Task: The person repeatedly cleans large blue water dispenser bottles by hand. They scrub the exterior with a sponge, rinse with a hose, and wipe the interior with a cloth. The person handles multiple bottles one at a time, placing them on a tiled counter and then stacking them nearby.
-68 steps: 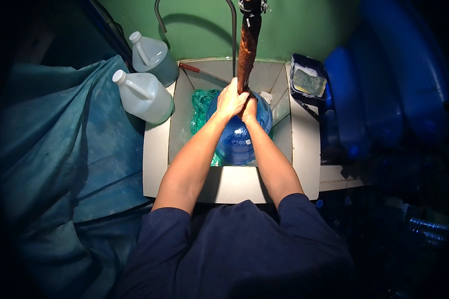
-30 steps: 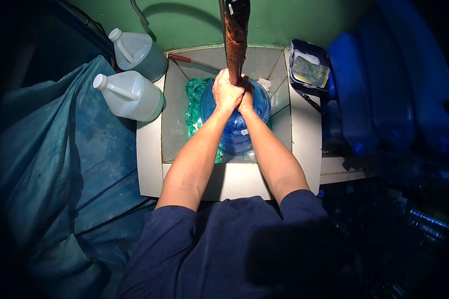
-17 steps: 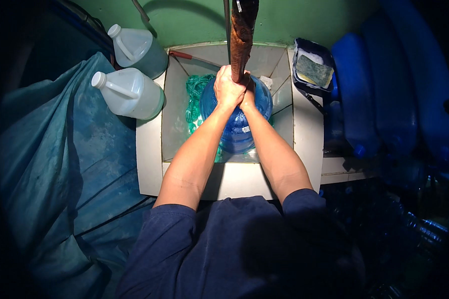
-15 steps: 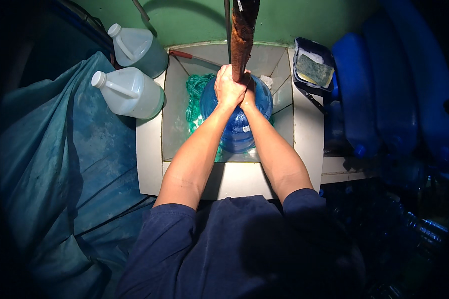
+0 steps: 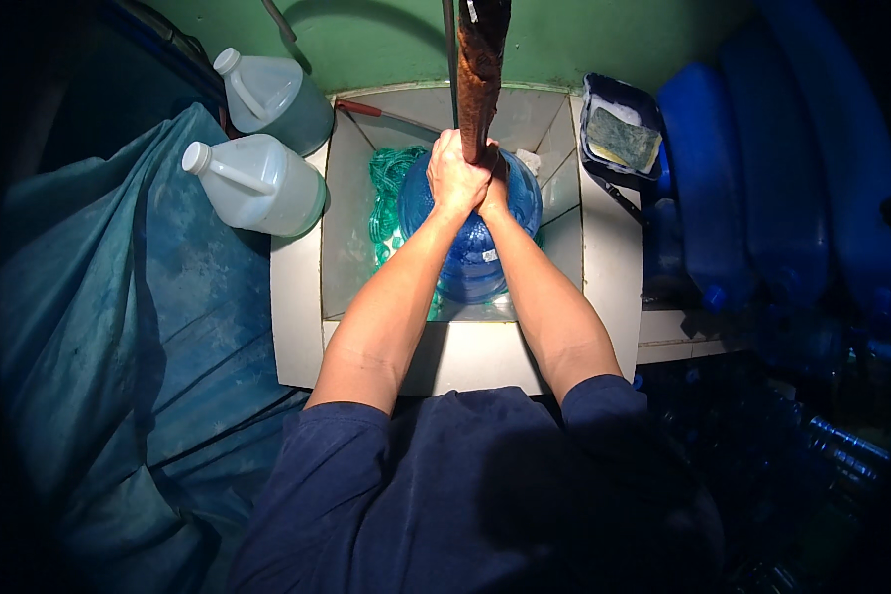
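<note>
A large round translucent blue water jug (image 5: 465, 262) stands in the tiled basin (image 5: 351, 287), right in front of me. Both arms stretch straight out to its top. My left hand (image 5: 453, 180) is closed there, fingers curled, pressed against my right hand (image 5: 496, 188), which is closed too and partly covered. The jug's neck and most fingertips are hidden by the hands. A brown, rusty-looking pipe (image 5: 481, 79) comes down from above, its lower end overlapping the hands. Green netting (image 5: 386, 193) lies bunched against the jug's left side.
Two whitish handled jugs (image 5: 262, 183) stand on the basin's left ledge. A dark tray (image 5: 619, 129) with sponges sits on the right rim. Large blue containers (image 5: 708, 188) line the right side. Blue-green sheeting (image 5: 183, 287) hangs at left. A red-handled tool (image 5: 359, 107) rests inside the basin's back corner.
</note>
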`<state>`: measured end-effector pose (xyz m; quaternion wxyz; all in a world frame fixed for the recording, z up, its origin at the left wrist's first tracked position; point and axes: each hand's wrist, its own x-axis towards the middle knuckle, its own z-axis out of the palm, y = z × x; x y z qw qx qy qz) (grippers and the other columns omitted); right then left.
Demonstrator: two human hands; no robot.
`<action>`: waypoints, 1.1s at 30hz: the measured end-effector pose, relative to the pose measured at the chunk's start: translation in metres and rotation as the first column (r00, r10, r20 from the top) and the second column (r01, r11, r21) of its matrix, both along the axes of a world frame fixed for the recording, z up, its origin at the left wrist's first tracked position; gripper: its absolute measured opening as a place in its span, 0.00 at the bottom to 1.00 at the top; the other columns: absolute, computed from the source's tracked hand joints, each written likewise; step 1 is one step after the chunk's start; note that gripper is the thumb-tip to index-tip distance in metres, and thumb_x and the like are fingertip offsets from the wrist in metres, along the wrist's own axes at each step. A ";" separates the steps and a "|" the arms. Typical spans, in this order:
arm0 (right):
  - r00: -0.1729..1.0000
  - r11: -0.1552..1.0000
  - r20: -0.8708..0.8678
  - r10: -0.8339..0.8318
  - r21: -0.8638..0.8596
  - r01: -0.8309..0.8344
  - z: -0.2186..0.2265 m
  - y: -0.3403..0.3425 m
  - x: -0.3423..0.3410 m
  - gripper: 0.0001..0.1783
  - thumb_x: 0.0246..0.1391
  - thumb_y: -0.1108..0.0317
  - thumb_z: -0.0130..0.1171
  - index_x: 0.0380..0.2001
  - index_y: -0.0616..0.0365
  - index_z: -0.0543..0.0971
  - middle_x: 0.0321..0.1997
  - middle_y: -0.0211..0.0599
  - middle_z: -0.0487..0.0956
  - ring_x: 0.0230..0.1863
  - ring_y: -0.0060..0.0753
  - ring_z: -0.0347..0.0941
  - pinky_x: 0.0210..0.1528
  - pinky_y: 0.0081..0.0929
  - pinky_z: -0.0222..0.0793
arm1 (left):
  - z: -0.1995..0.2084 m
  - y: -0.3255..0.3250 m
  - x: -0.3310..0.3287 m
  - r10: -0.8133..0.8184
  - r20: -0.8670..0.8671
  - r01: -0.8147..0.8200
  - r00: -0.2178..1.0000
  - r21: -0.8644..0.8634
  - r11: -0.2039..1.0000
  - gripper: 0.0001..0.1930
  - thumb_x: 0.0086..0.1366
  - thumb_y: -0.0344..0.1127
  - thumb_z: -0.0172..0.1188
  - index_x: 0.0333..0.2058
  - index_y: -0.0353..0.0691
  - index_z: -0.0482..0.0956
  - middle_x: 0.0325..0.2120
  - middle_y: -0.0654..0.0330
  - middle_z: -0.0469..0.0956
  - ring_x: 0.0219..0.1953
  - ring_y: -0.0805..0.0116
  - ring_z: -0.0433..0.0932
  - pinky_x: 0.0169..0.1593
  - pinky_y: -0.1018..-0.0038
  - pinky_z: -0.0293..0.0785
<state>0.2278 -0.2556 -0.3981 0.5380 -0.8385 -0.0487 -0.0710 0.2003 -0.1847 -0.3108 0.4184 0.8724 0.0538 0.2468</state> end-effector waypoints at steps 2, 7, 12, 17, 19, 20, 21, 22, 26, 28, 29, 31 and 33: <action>1.000 0.999 -0.012 -0.011 -0.036 0.011 0.001 -0.001 0.000 0.19 0.56 0.54 0.58 0.45 0.55 0.73 0.43 0.50 0.81 0.49 0.58 0.77 0.49 0.47 0.72 | -0.001 -0.001 0.001 -0.001 0.005 0.001 1.000 0.015 1.000 0.16 0.56 0.46 0.67 0.32 0.37 0.78 0.34 0.52 0.78 0.41 0.47 0.78 0.44 0.56 0.73; 1.000 1.000 0.029 -0.001 -0.001 0.001 0.010 -0.002 -0.001 0.19 0.55 0.54 0.59 0.44 0.55 0.74 0.42 0.50 0.81 0.48 0.59 0.77 0.49 0.47 0.71 | -0.001 -0.004 -0.002 -0.003 0.005 0.003 1.000 -0.014 1.000 0.16 0.57 0.46 0.66 0.32 0.38 0.79 0.35 0.52 0.78 0.41 0.47 0.78 0.45 0.57 0.74; 0.999 0.998 0.044 -0.003 -0.059 0.006 0.013 -0.004 -0.004 0.19 0.55 0.54 0.60 0.43 0.55 0.74 0.42 0.50 0.81 0.48 0.59 0.76 0.49 0.47 0.71 | -0.002 -0.003 -0.001 -0.016 -0.021 0.016 1.000 -0.014 1.000 0.15 0.56 0.45 0.67 0.34 0.40 0.79 0.35 0.53 0.77 0.43 0.49 0.77 0.46 0.57 0.74; 0.999 0.996 0.043 0.022 0.087 -0.026 -0.026 -0.005 0.010 0.21 0.56 0.53 0.59 0.46 0.55 0.74 0.44 0.47 0.81 0.48 0.52 0.78 0.49 0.44 0.72 | -0.006 -0.005 -0.005 -0.010 0.077 0.012 0.997 -0.028 1.000 0.17 0.56 0.47 0.66 0.35 0.39 0.79 0.35 0.51 0.78 0.42 0.47 0.77 0.46 0.56 0.73; 0.998 0.872 0.029 0.051 0.486 -0.059 -0.045 -0.005 0.015 0.09 0.62 0.64 0.53 0.41 0.56 0.74 0.38 0.35 0.79 0.40 0.33 0.76 0.44 0.33 0.72 | -0.002 -0.004 -0.013 -0.111 -0.074 0.119 0.991 0.120 0.986 0.19 0.55 0.47 0.66 0.36 0.37 0.77 0.36 0.49 0.75 0.42 0.46 0.75 0.46 0.57 0.74; 0.974 0.723 0.148 0.172 0.652 -0.227 -0.050 -0.005 0.015 0.10 0.64 0.66 0.50 0.45 0.57 0.75 0.42 0.32 0.79 0.45 0.30 0.75 0.47 0.31 0.73 | 0.003 -0.001 -0.015 -0.159 -0.046 0.165 0.986 0.203 0.965 0.21 0.55 0.48 0.67 0.37 0.35 0.77 0.37 0.48 0.74 0.43 0.46 0.74 0.46 0.57 0.74; 0.974 0.650 0.065 0.217 0.735 -0.194 -0.050 -0.007 0.011 0.11 0.63 0.66 0.52 0.46 0.57 0.75 0.44 0.32 0.79 0.46 0.30 0.75 0.48 0.31 0.72 | 0.010 0.004 -0.019 -0.242 -0.043 0.241 0.969 0.356 0.903 0.25 0.56 0.50 0.65 0.40 0.32 0.75 0.39 0.45 0.73 0.43 0.45 0.73 0.46 0.57 0.75; 0.962 0.572 -0.014 0.273 0.806 -0.151 -0.046 -0.010 0.003 0.12 0.62 0.65 0.54 0.47 0.57 0.75 0.46 0.33 0.79 0.47 0.30 0.75 0.49 0.30 0.72 | 0.017 0.008 -0.023 -0.293 -0.139 0.324 0.946 0.389 0.862 0.25 0.57 0.51 0.63 0.42 0.32 0.75 0.39 0.45 0.73 0.43 0.44 0.73 0.46 0.57 0.75; 0.955 0.926 0.100 0.280 0.232 -0.296 0.009 -0.022 -0.031 0.25 0.43 0.63 0.74 0.44 0.60 0.79 0.41 0.34 0.82 0.42 0.34 0.79 0.47 0.33 0.74 | 0.050 0.048 0.011 -0.326 -0.438 0.479 0.837 0.300 0.825 0.22 0.63 0.46 0.55 0.44 0.31 0.77 0.32 0.44 0.81 0.35 0.48 0.83 0.42 0.55 0.79; 0.979 0.939 -0.103 0.174 0.316 -0.134 0.046 -0.026 -0.044 0.26 0.38 0.66 0.77 0.41 0.62 0.78 0.35 0.30 0.81 0.36 0.24 0.76 0.43 0.26 0.73 | 0.052 0.072 0.040 -0.290 -0.487 0.113 0.824 -0.360 0.926 0.21 0.63 0.37 0.53 0.49 0.27 0.75 0.26 0.44 0.83 0.34 0.52 0.85 0.44 0.56 0.80; 0.996 0.961 -0.041 0.080 0.268 -0.066 0.060 -0.025 -0.044 0.23 0.39 0.69 0.77 0.40 0.62 0.79 0.34 0.31 0.81 0.35 0.23 0.76 0.43 0.25 0.73 | 0.043 0.081 0.049 -0.227 -0.255 0.032 0.940 -0.597 0.802 0.31 0.62 0.34 0.57 0.62 0.25 0.63 0.39 0.41 0.83 0.45 0.53 0.83 0.52 0.59 0.77; 0.997 0.943 -0.062 0.035 0.333 -0.012 0.086 -0.019 -0.041 0.18 0.41 0.73 0.75 0.36 0.60 0.79 0.31 0.30 0.82 0.32 0.22 0.77 0.41 0.24 0.75 | 0.014 0.103 0.056 -0.197 0.162 0.255 0.967 -0.588 0.768 0.43 0.65 0.31 0.58 0.71 0.34 0.41 0.53 0.41 0.75 0.54 0.55 0.78 0.58 0.64 0.73; 0.979 0.890 0.179 0.102 0.422 -0.170 0.113 -0.026 -0.051 0.18 0.40 0.77 0.73 0.36 0.59 0.78 0.35 0.34 0.82 0.37 0.25 0.78 0.44 0.27 0.74 | -0.023 0.133 0.032 -0.377 0.119 0.386 0.918 -0.479 0.788 0.55 0.64 0.39 0.65 0.71 0.37 0.27 0.67 0.37 0.55 0.67 0.54 0.64 0.69 0.62 0.58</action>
